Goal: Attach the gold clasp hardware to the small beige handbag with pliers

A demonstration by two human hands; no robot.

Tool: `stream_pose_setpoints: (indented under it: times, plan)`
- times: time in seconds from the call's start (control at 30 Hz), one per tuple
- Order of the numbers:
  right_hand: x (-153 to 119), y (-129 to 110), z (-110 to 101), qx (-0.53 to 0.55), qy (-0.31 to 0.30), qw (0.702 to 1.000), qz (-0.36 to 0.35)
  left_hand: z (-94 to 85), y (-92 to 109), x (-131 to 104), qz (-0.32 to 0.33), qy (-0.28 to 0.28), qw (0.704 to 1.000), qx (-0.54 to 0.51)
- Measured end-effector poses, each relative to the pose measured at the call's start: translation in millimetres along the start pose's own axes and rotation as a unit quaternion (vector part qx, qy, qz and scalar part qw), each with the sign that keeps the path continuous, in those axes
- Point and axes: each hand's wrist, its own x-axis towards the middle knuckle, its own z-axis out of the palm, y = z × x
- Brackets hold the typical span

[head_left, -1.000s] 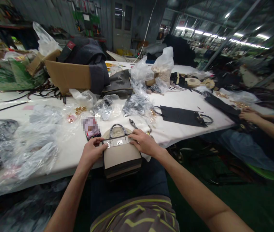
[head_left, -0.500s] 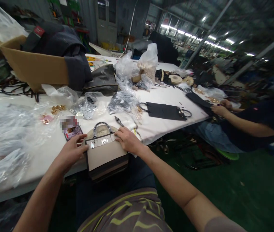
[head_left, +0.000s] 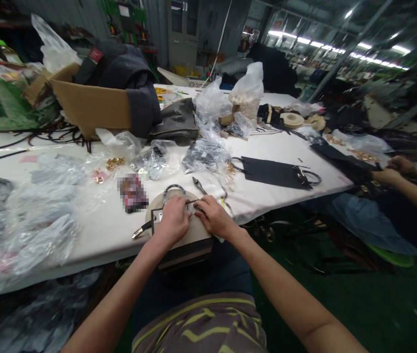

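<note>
While the curled left hand [head_left: 173,221] is hiding its grip and the clasp of the handbag [head_left: 189,238] at the table [head_left: 263,198] edge, the right hand [head_left: 213,215] is bunching nearly closed, hold unclear; a metal-tipped strap [head_left: 142,229] is now jutting leftward.

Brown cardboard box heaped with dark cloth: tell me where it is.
In the head view, the box stands on the left part of the white table, just left of the dark grey pouch.

Dim bkgd, blurry R edge.
</note>
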Motion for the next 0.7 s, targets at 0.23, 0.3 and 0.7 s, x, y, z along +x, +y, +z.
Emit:
stream_pose_setpoints:
  times: [0.23, 0.3, 0.7]
  plan:
    - [1, 8, 0, 0.024, 0.007, 1.0, -0.006, 2.9, -3, 23, -0.007, -0.046, 0.995, 0.084]
    - [2, 10, -1, 0.027, 0.001, 1.0, -0.005, 1.2, -5, 27, -0.008, -0.057, 0.995, 0.084]
    - [8, 5, -8, 0.002, -0.033, 0.999, 0.0, -8.5, -12, 39, -0.016, -0.089, 0.995, -0.029]
